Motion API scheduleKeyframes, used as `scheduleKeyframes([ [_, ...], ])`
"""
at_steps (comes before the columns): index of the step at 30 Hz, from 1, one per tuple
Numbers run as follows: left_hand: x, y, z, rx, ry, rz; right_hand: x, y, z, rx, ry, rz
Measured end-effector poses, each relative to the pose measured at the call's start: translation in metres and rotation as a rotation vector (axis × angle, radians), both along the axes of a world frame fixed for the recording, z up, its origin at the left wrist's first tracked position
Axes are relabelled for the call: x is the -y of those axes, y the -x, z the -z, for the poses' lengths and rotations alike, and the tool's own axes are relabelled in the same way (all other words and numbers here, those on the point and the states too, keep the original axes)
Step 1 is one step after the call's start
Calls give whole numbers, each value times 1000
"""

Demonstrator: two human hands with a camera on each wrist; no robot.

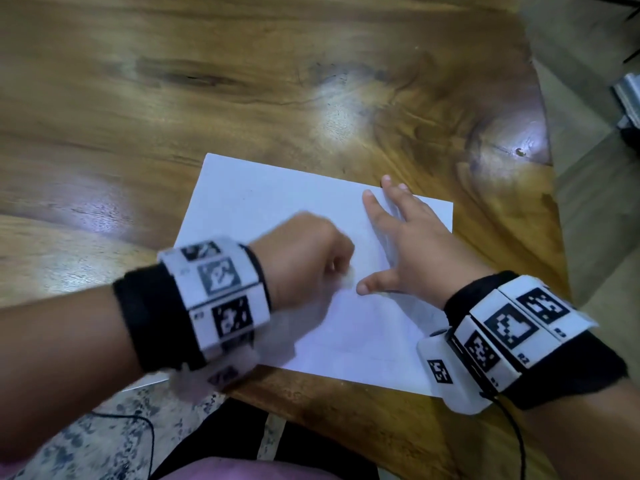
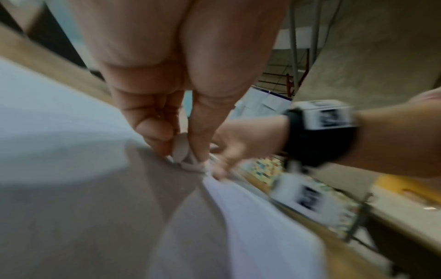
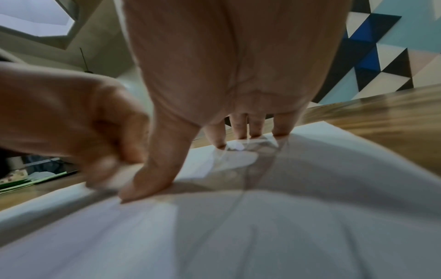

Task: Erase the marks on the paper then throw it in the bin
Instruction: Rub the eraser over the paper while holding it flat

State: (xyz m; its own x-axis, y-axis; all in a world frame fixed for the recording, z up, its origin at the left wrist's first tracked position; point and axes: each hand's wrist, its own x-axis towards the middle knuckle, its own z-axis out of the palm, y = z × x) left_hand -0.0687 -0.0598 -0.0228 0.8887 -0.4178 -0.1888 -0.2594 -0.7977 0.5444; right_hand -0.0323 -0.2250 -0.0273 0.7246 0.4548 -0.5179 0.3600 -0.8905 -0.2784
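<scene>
Paper (image 1: 263, 202): We have the white sheet lying flat on the wooden table (image 1: 173, 81), close to the table's near edge. That is where the task's thing is; no bin shows in any view.
Marks: Only faint grey lines show on the sheet, near our right hand. They are too pale for us to read.
Eraser (image 2: 180, 146): We pinch a small pale eraser between thumb and fingertips, its lower end down on the paper, which suits rubbing under pressure.
Left hand (image 1: 304, 254): Curled into a fist around the eraser at the middle of the paper. It is blurred in the head view, so we judge it to be mid-stroke.
Right hand (image 1: 405, 244): Spread flat, fingers straight and splayed, pressing the paper's right part and gripping nothing. The thumb lies just beside the eraser, which we take as bracing the sheet so it neither slides nor creases.
Stage: We judge erasing is under way; binning is not yet begun.
Risk: Paper this thin could buckle between eraser and thumb if we push too hard.
Wrist bands (image 1: 214, 299): Black straps carrying patterned white blocks sit on both wrists, at the paper's near side.
</scene>
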Motion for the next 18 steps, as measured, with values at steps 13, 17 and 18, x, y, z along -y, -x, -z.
scheduleKeyframes([
  [13,3,22,1,-72,24,103,0,-1,1,4,27,-1],
  [17,-6,-3,-1,-40,-39,30,1,1,1,-1,15,0],
  [18,-7,-11,-1,-10,-38,-25,1,1,1,-3,12,4],
])
